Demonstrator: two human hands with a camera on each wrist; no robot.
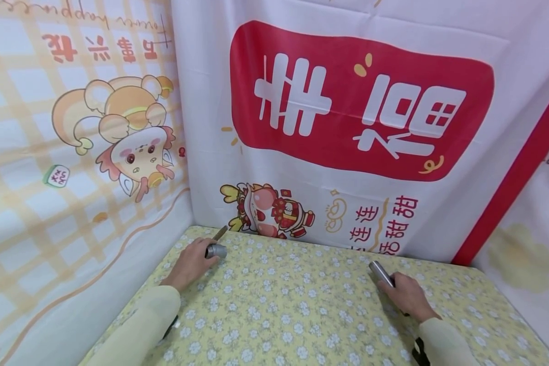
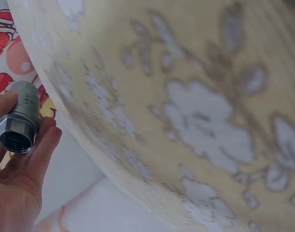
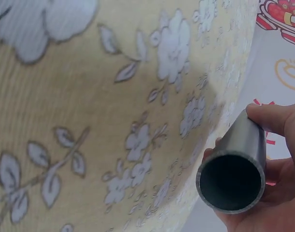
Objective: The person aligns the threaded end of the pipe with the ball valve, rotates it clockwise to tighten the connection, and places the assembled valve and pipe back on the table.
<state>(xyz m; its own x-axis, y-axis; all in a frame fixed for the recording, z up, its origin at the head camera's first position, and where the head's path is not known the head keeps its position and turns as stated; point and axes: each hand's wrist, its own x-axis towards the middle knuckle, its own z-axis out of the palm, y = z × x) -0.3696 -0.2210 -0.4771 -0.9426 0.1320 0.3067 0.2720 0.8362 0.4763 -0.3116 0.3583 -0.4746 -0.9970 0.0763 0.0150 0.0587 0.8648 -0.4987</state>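
At the far left of the table, my left hand (image 1: 193, 260) grips a short grey metal pipe fitting (image 1: 217, 251). In the left wrist view, thumb and fingers wrap the fitting (image 2: 26, 100), whose hexagonal end shows a threaded bore. A thin brownish strip (image 1: 220, 233) sticks out just beyond the fingers in the head view. Over on the right, my right hand (image 1: 408, 296) holds a smooth, straight metal pipe (image 1: 380, 273), tilted away to the upper left. The right wrist view looks into the open, hollow end of this pipe (image 3: 248, 137), with the thumb along its side.
A yellow cloth with white flowers (image 1: 274, 305) covers the table. White printed sheets hang behind it (image 1: 206, 127) and along the left side (image 1: 23, 203). Dark straps (image 1: 420, 351) show by the right sleeve.
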